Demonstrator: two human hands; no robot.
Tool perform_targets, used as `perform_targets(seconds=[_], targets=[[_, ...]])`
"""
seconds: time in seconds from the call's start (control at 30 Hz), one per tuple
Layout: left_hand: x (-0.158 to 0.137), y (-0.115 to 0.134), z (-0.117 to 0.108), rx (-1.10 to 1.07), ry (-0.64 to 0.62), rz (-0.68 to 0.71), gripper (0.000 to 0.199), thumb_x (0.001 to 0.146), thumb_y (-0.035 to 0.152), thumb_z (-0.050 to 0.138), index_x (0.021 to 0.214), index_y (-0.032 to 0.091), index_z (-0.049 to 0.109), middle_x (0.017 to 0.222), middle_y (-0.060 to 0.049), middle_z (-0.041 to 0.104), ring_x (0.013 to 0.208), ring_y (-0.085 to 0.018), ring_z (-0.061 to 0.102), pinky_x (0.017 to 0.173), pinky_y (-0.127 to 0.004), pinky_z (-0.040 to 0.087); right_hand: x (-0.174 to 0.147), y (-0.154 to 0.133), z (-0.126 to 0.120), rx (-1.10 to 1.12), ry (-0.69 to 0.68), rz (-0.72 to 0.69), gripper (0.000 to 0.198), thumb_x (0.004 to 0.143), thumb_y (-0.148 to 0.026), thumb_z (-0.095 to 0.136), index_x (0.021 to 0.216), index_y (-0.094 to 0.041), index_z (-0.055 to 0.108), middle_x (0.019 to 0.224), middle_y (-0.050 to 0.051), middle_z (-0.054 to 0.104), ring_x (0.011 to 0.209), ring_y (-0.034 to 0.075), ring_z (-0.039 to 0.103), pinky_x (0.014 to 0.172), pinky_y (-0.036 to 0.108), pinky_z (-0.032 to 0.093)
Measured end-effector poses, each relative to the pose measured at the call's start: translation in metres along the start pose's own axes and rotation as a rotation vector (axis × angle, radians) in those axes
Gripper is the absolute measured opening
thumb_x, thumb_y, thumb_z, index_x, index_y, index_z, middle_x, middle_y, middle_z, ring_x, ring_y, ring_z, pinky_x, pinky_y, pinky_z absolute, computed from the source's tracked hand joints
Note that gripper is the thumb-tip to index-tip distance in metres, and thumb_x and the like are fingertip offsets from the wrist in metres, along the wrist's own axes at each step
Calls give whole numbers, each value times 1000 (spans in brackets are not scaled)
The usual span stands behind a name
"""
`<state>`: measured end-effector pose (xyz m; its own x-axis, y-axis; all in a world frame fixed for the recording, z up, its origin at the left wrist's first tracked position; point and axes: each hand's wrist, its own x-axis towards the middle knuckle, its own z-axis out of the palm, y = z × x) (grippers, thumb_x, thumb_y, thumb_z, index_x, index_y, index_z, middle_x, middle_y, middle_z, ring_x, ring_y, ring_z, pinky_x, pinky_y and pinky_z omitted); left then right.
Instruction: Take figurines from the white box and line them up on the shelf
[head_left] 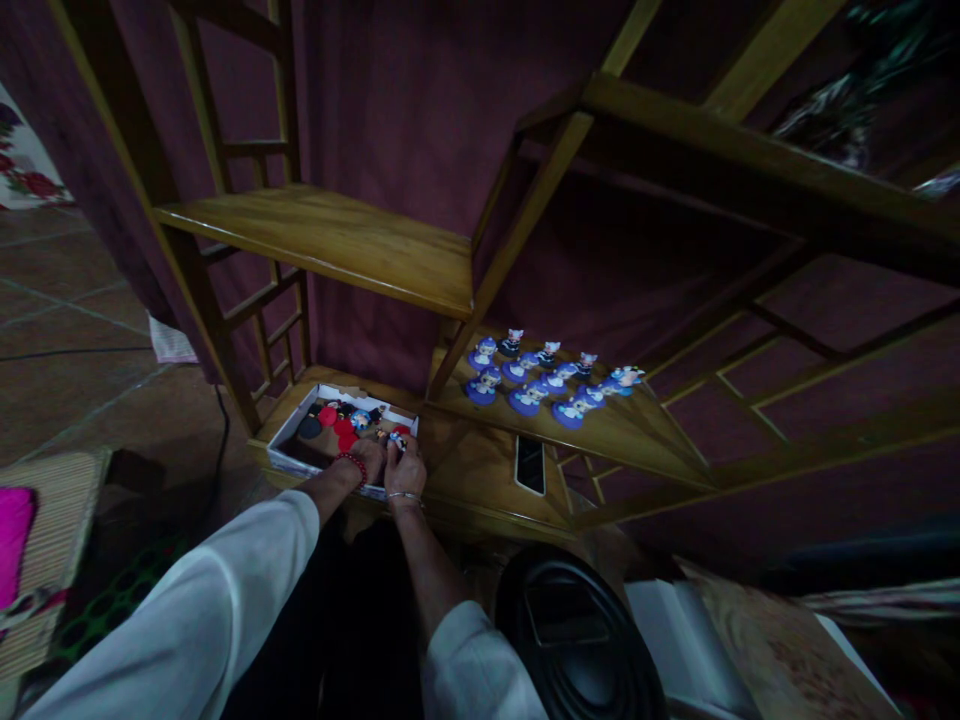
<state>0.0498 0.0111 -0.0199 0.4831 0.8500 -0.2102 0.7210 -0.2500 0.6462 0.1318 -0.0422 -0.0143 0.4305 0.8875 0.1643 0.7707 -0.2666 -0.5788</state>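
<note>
A shallow white cardboard box [283, 455] sits on the low wooden shelf, holding small figurines and red and black round pieces. My right hand [406, 472] is closed around a small blue-and-white figurine [397, 440] at the box's right end. Close beside it, my left hand [369, 460], with a red bead bracelet at the wrist, reaches over the front wall into the box. Its fingers are curled, and what they hold is too dark and small to make out. A figurine with a blue head [361, 419] lies in the box just beyond my left hand.
Several purple-based figurines [529, 397] stand in rows on the raised shelf to the right, with dark-clothed ones behind. A phone [530, 465] lies on the lower shelf. An upper wooden shelf [330, 240] overhangs the box. A black round stool [577, 635] stands near my right side.
</note>
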Motion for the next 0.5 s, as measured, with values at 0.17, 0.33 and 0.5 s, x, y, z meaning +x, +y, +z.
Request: perform_targets(seconds=[0.17, 0.33, 0.5], targets=[[-15, 9, -15, 161, -65, 43, 27, 64, 7, 54, 90, 5, 60, 96, -20, 60, 90, -30, 56, 80, -39, 42, 3, 0, -1, 3, 7, -20, 27, 83, -31, 43, 102, -16, 53, 86, 9, 64, 75, 17, 60, 64, 24, 40], [-28, 15, -29, 221, -57, 56, 40, 63, 6, 51, 102, 9, 54, 95, -16, 61, 92, -29, 56, 79, -38, 44, 6, 3, 0, 13, 22, -31, 26, 83, -31, 42, 100, -16, 54, 81, 9, 65, 72, 17, 60, 63, 24, 40], [-33, 15, -31, 238, -20, 23, 48, 61, 8, 52, 109, 11, 51, 100, -18, 60, 91, -29, 57, 79, -39, 44, 3, 2, -8, 70, 32, -68, 26, 82, -31, 43, 100, -16, 53, 87, 8, 64, 77, 17, 60, 65, 24, 41]])
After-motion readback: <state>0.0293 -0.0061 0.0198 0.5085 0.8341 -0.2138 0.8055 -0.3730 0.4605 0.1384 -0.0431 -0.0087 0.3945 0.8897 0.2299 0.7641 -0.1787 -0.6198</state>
